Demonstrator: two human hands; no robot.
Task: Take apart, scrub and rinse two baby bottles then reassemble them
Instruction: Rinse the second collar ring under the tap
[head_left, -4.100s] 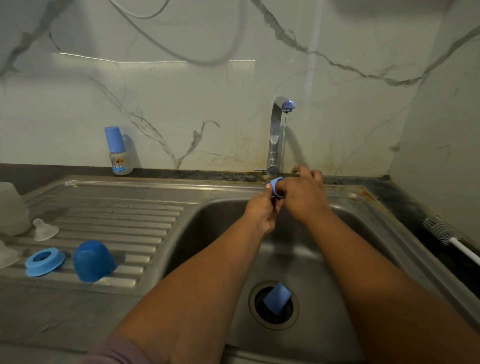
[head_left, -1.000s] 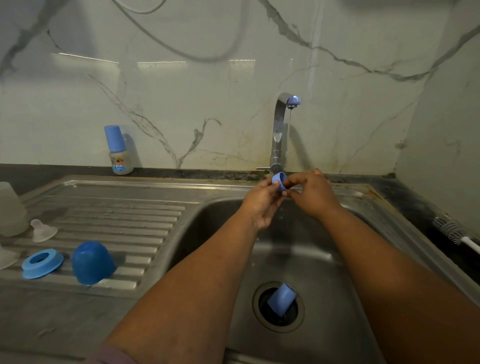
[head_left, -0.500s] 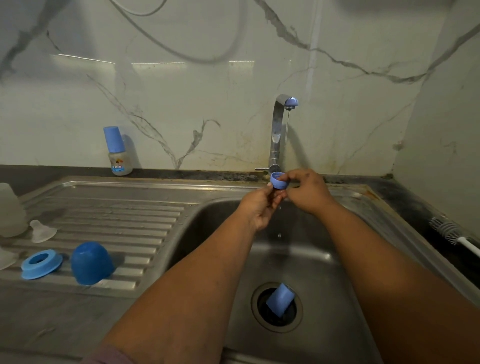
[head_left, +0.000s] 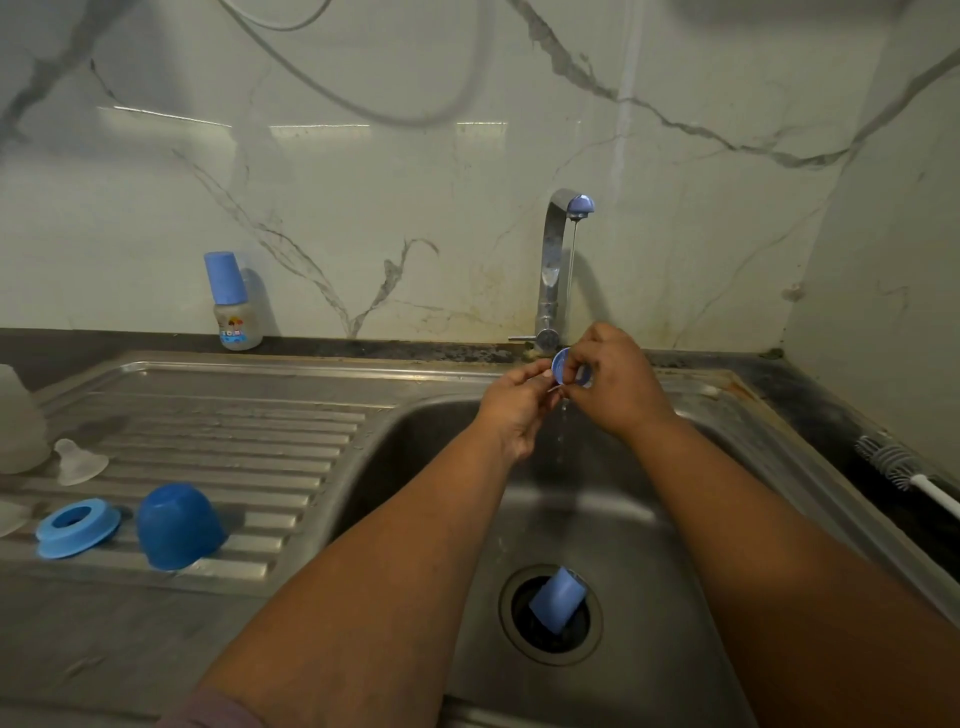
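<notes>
A small blue screw ring (head_left: 563, 366) is held under the thin stream from the tap (head_left: 556, 260), over the sink basin (head_left: 426, 467). My right hand (head_left: 618, 382) grips it with curled fingers and my left hand (head_left: 517, 402) pinches its left edge. A blue cap (head_left: 557, 600) stands tilted in the drain hole. On the drainboard lie a larger blue ring (head_left: 78, 526), a blue dome cap (head_left: 176, 525), a clear nipple (head_left: 78, 460) and a clear bottle body (head_left: 18, 421). A small assembled bottle (head_left: 232, 306) with a blue cap stands by the wall.
A bottle brush (head_left: 904, 470) with a white handle lies on the dark counter at the right. The marble wall rises close behind the tap. Another clear piece (head_left: 10, 517) shows at the left edge.
The ring has been turned in my fingers under the water, its opening now facing left toward me. Both hands stay at the tap; the drainboard parts have not moved.
</notes>
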